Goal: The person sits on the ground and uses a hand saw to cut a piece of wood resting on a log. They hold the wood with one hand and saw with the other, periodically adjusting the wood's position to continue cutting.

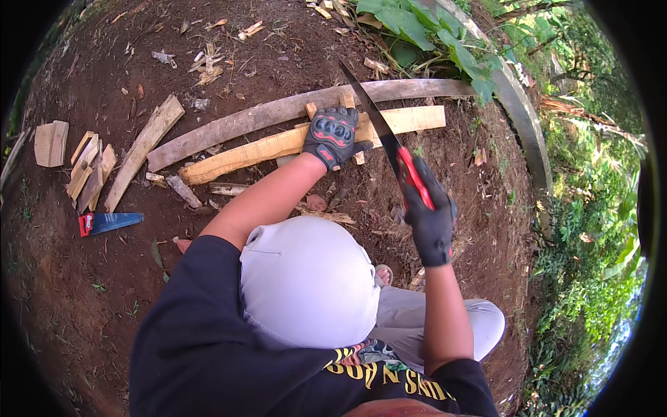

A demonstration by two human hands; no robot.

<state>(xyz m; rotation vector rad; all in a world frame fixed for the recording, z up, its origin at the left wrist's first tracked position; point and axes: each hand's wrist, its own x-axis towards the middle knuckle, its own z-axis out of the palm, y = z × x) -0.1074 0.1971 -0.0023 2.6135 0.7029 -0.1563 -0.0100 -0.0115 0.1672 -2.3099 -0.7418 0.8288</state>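
Observation:
My right hand point(429, 219), in a black glove, is closed round the red and black handle of a handsaw point(376, 115). The dark blade points up and to the left, passing over a pale wooden plank point(417, 118); whether its teeth touch the wood I cannot tell. My left hand point(331, 134), in a black and red glove, presses on the plank's middle with its fingers curled over the far edge. Short wooden pieces point(347, 98) stick out across the plank around this hand. A longer, weathered board point(243, 124) lies just beyond.
At the left, a second saw point(114, 222) with a blue blade and red handle lies on the brown soil. Near it are split wood pieces point(92, 174), a block point(51, 144) and a slanting board point(144, 152). Large green leaves point(410, 31) and a curved concrete edge point(526, 125) border the right.

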